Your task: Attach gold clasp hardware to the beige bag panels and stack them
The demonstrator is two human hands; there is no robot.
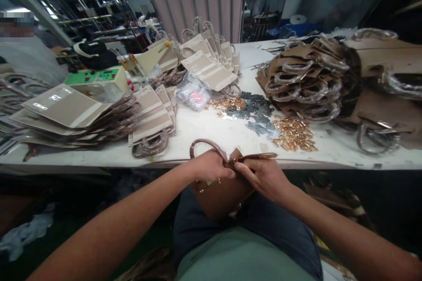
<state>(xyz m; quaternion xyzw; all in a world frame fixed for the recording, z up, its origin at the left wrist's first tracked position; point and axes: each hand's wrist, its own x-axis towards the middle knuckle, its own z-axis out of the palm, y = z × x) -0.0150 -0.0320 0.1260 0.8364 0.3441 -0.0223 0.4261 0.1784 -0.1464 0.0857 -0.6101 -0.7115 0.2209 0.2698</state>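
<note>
A brown bag panel (217, 197) rests against my lap at the table's front edge, its looped handle (206, 141) rising to the left. My left hand (212, 167) is closed on the panel's upper part near the base of that handle. My right hand (263, 174) pinches the panel's upper edge beside a small gold-coloured fitting (235, 161), with a strip of handle running out to the right above the fingers. Small gold bits also show on the panel below my left hand. The fingertips partly hide where the handle meets the panel.
On the white table (198, 125) lie gold metal fittings (293, 134), dark flat metal plates (252, 107) and a clear plastic bag (193, 93). Stacks of beige panels (66, 105) stand left, a brown handled pile (306, 77) right. A green-panelled machine (95, 77) sits behind; a person stands far left.
</note>
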